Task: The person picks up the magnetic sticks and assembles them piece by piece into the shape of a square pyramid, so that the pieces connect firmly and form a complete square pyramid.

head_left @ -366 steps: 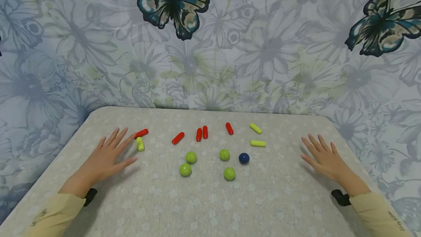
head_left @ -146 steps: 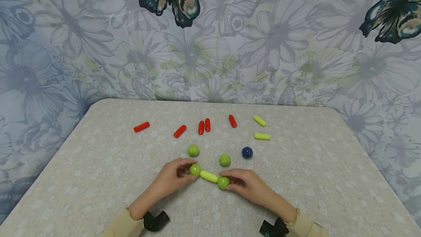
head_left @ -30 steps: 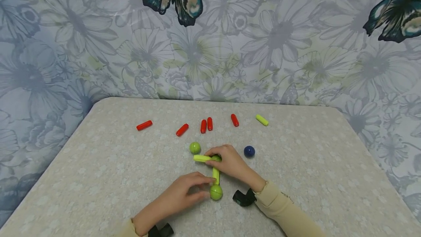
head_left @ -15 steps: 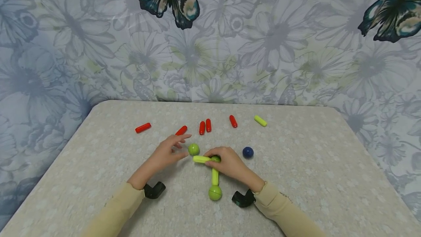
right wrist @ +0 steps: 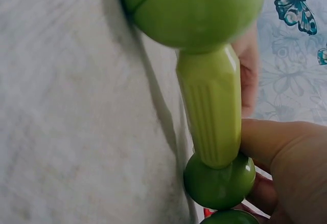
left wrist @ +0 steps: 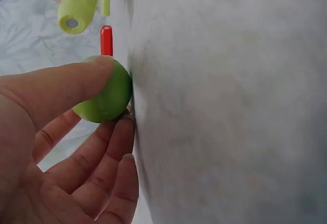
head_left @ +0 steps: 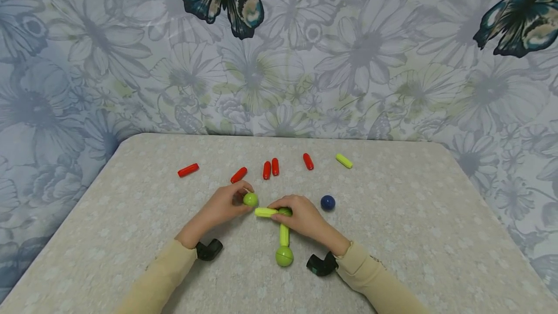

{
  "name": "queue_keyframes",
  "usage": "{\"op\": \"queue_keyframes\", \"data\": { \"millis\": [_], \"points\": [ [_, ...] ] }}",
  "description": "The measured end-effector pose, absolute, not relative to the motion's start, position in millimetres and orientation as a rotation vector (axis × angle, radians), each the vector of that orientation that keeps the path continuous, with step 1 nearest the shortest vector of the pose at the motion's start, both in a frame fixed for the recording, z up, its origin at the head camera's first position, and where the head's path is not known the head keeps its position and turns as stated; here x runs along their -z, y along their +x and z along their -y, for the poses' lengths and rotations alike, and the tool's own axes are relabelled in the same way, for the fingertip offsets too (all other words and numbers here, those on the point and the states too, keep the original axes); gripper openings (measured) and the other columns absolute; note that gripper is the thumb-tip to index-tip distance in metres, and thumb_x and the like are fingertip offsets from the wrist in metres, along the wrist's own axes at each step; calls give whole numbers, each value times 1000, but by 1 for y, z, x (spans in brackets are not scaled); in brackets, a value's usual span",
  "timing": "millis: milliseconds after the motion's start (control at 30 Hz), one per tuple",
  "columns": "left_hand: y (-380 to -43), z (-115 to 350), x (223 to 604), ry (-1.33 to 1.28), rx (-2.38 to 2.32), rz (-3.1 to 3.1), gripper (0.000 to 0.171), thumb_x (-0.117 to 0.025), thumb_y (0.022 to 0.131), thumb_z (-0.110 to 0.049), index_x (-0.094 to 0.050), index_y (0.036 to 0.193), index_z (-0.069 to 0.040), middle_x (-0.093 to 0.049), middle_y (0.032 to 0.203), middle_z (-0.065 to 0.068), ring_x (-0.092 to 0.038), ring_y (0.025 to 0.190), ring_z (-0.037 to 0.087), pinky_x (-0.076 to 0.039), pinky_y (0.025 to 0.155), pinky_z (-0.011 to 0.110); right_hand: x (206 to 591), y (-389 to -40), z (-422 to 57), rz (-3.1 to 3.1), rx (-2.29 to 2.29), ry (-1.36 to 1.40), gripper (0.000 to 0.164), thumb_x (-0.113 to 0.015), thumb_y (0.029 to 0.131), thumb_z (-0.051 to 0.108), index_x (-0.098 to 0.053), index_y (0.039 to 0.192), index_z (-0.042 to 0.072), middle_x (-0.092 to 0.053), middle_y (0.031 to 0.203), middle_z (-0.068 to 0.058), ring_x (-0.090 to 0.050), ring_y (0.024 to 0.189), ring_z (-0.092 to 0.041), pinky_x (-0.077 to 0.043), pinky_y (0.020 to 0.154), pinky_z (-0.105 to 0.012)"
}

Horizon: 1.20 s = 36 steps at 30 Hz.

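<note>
My left hand [head_left: 220,206] pinches a green ball [head_left: 250,199] between thumb and fingers, low at the tabletop. In the left wrist view the thumb lies across this green ball [left wrist: 113,93]. My right hand [head_left: 302,214] grips a second green ball [head_left: 285,211], partly covered by its fingers, at the corner of an L-shaped piece. From that corner a yellow-green rod [head_left: 264,212] points left, its free end with a silvery tip near the left hand's ball but apart from it. Another yellow-green rod [right wrist: 210,106] runs toward me to a third green ball [head_left: 284,256].
Several red rods lie in a loose row behind the hands, one red rod [head_left: 239,174] just beyond the left fingers. A yellow-green rod [head_left: 344,161] is at the back right. Right of the right hand sits a dark blue ball [head_left: 328,202]. A patterned cloth [head_left: 392,217] covers the table.
My left hand has left the near ball and rod, moved up and back, and taken hold of the far-left green ball, shifting it slightly left. The right hand has kept its grip on the corner.
</note>
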<state>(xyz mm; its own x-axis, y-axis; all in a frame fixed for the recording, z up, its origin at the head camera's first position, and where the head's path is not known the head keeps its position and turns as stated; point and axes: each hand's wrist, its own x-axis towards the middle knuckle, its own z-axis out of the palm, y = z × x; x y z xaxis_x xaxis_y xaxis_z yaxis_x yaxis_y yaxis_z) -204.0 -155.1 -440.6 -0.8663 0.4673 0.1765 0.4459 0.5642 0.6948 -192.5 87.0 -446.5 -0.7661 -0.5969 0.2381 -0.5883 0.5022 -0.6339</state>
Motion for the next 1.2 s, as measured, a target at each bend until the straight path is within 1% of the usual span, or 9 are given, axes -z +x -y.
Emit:
{"op": "queue_keyframes", "data": {
  "millis": [200,433,500,567,667,733,867,1100,1200],
  "points": [
    [-193,169,441,791,-1171,-2811,29,-70,81,1,-65,109,-6,-60,90,1,-56,79,17,-48,70,35,447,-193,-88,-2718,1126,-1070,19,-71,86,20,-72,104,16,-66,96,9,-57,86,-5,-46,74,-24],
    [-174,177,436,874,-1010,-2784,53,-62,79,9,-53,129,-5,-55,107,8,-53,86,21,-46,70,36,449,-193,-84,-2718,1109,-1077,19,-71,86,19,-72,105,16,-66,96,8,-58,88,-6,-46,76,-26],
    [-162,177,433,866,-1001,-2717,55,-63,80,5,-51,132,-7,-53,114,9,-52,91,21,-46,73,37,449,-193,-83,-2712,1106,-1071,20,-70,86,20,-72,105,16,-66,97,8,-58,88,-5,-46,76,-26],
    [-150,175,430,839,-1014,-2674,53,-69,83,-7,-50,132,-7,-51,118,10,-51,94,22,-46,74,39,449,-193,-83,-2709,1105,-1062,20,-70,86,20,-72,105,16,-66,98,9,-57,88,-5,-46,77,-26],
    [-138,162,431,807,-1049,-2690,55,-74,81,-31,-55,127,-7,-53,115,7,-52,94,20,-46,76,38,447,-193,-86,-2724,1102,-1041,20,-70,86,21,-72,106,17,-66,99,8,-58,90,-6,-46,77,-27],
    [-136,151,435,791,-1105,-2718,51,-75,79,-36,-62,119,-7,-55,106,3,-52,87,16,-46,72,33,446,-194,-87,-2735,1106,-1037,20,-71,86,20,-72,105,17,-66,99,8,-58,90,-7,-46,78,-28],
    [-137,142,443,758,-1197,-2737,37,-78,78,-26,-68,109,-9,-55,93,-5,-49,77,11,-44,66,27,447,-194,-87,-2747,1096,-1059,21,-70,86,21,-71,106,17,-66,100,8,-58,92,-7,-45,80,-29],
    [-138,142,445,728,-1249,-2734,41,-79,76,-24,-68,111,-6,-54,85,-7,-47,71,12,-42,60,25,447,-194,-88,-2742,1114,-1061,20,-71,85,20,-72,105,17,-66,99,8,-58,91,-7,-46,79,-29],
    [-138,142,445,699,-1271,-2748,40,-79,76,-24,-68,110,-7,-58,89,-6,-51,75,11,-44,63,27,447,-194,-89,-2740,1112,-1057,20,-71,85,19,-72,106,17,-66,99,7,-58,92,-7,-45,79,-28]
  ]
}}
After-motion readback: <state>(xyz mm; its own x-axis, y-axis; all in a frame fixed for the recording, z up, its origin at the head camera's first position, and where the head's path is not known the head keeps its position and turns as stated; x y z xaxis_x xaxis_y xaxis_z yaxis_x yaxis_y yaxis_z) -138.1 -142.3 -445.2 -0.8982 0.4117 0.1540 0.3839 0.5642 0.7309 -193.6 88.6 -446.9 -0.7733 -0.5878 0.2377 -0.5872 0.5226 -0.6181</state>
